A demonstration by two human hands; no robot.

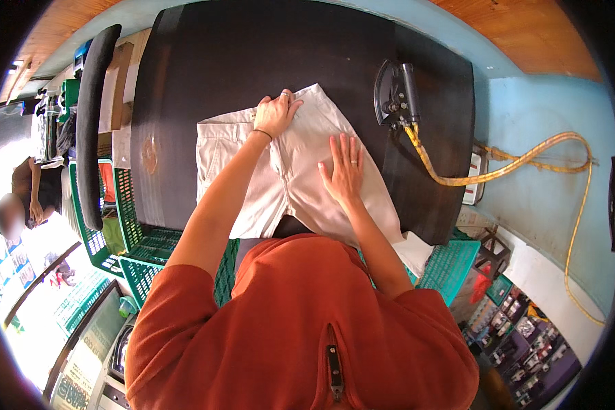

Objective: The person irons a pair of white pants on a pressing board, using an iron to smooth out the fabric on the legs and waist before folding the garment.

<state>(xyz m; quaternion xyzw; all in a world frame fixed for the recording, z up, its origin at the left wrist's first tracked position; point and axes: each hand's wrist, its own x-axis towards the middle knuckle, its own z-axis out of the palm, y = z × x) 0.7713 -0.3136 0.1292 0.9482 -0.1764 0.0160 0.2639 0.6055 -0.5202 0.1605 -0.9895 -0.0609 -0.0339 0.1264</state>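
Pale beige trousers (312, 154) lie across a black padded ironing table (287, 46), waistband toward the far side and legs toward my body. My left hand (275, 114) is at the front of the waistband, its fingers curled over the edge of the cloth. Flat on the front of the trousers, just below the right-hand side of the waist, rests my right hand (344, 169), fingers spread. An electric iron (397, 95) with a black handle sits off to the right, apart from the cloth. The lower legs drop out of sight past the near edge.
A yellow braided cord (456, 181) loops from the iron to the blue wall. Along the left side are a long dark padded board (95, 128) and green plastic baskets (133, 205). Another basket (453, 266) stands at right. Another person (33, 195) is at far left.
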